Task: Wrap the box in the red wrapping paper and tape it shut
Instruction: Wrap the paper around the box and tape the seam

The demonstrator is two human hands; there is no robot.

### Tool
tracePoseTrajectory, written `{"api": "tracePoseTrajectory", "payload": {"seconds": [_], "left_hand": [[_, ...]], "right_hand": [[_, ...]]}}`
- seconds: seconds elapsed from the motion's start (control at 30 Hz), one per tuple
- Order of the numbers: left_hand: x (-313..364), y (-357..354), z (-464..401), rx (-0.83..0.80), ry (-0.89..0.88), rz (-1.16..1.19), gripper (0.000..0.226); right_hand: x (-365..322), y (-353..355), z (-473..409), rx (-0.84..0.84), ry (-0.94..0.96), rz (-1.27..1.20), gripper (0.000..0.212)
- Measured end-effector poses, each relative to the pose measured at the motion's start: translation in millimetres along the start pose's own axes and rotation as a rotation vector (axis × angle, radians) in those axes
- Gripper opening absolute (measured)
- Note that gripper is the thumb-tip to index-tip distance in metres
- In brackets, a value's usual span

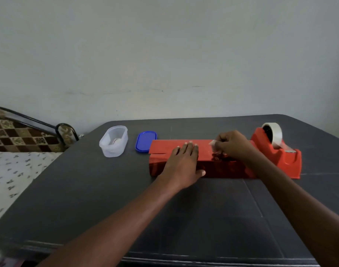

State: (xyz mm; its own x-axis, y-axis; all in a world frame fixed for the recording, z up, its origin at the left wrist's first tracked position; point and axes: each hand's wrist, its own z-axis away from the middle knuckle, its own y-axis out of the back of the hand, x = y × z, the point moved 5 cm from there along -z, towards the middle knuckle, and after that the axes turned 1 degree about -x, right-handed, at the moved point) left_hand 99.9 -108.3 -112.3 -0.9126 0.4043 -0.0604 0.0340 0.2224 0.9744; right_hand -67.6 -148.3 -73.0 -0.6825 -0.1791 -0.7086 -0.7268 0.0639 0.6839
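On dark table (107,199), red-wrapped box (184,146), left hand (182,162) flat with straight fingers pressing paper flap, right hand (234,145) pinching tape strip (213,145), red tape dispenser (280,157) just beside.

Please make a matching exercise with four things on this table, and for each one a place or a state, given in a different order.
Things:
1. left hand
2. right hand
3. blue lid
4. tape dispenser

Places or states:
A. lies between the clear tub and the wrapped box
B. stands at the right end of the box
C. pinches a piece of tape
D. presses flat on the box top

Pairs: 1-D, 2-C, 3-A, 4-B
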Motion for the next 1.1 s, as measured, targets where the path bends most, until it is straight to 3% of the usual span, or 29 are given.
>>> {"api": "tracePoseTrajectory", "payload": {"seconds": [0.27,0.47,0.67,0.83,1.1], "left_hand": [[-41,-1,26,0.067,0.072,0.036,0.086],[-42,1,29,0.070,0.073,0.075,0.084],[-46,-3,31,0.067,0.073,0.091,0.083],[-46,-2,32,0.066,0.065,0.092,0.084],[-46,-3,34,0.078,0.049,0.076,0.084]], "right_hand": [[-21,-9,-11,-0.064,0.077,0.083,0.032],[-54,-34,-20,-0.261,0.171,0.149,0.040],[-60,-53,-35,-0.402,0.138,0.280,0.042],[-59,-57,-39,-0.384,0.159,0.423,0.043],[-60,-47,-23,-0.192,0.134,0.699,0.059]]}}
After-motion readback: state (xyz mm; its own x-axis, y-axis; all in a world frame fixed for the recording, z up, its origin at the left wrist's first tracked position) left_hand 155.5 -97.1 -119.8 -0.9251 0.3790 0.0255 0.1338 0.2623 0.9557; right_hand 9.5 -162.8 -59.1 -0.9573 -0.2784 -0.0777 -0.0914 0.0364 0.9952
